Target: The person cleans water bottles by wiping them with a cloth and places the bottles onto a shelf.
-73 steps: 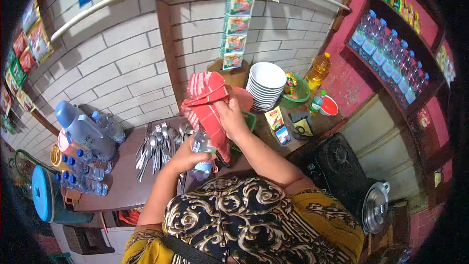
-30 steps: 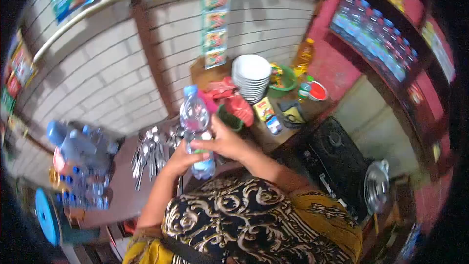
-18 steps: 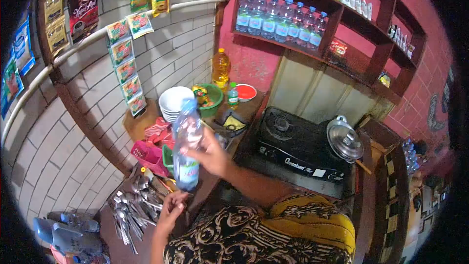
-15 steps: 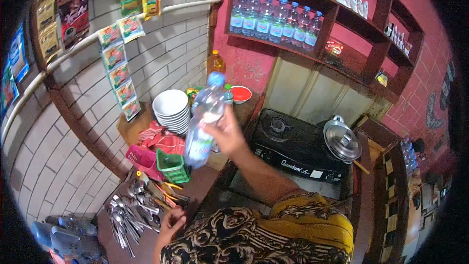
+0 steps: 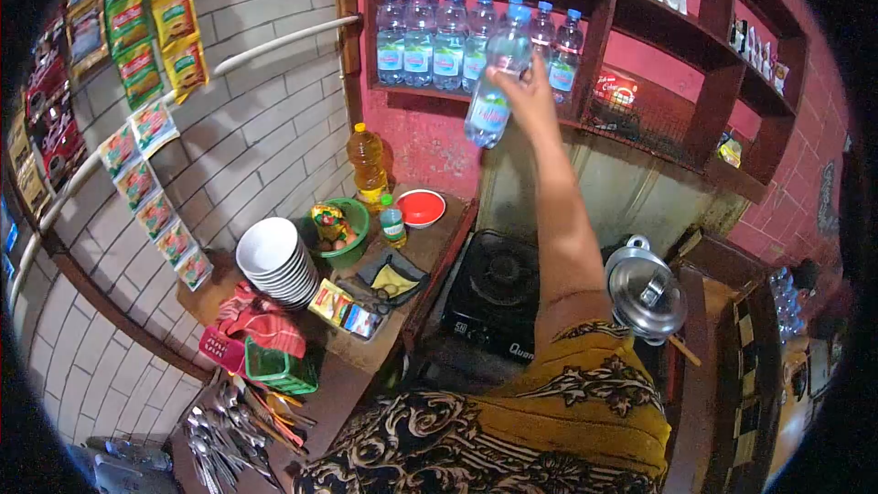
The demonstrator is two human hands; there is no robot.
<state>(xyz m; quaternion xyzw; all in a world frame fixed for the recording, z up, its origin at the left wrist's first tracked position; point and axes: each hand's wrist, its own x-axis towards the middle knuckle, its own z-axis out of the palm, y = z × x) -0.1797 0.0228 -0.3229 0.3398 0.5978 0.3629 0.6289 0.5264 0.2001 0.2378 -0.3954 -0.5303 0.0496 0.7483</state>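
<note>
My right hand is wrapped round a clear plastic water bottle with a blue cap, its fingers closed about the upper body. The bottle is slightly tilted and hangs in front of the wooden wall shelf, its base just below the shelf edge. Behind it stands a row of similar water bottles with blue caps, partly covered by the held one. Whether the held bottle touches the shelf or the others, I cannot tell. My left hand is out of the picture.
Below the shelf stand a black gas stove and a lidded metal pot. On the left counter are stacked white bowls, an oil bottle, a green basket and several spoons. Sachet strips hang by the wall.
My right hand has carried the water bottle up and to the right, from over the counter to the shelf. My left hand has left the view. The camera's view has shifted too.
</note>
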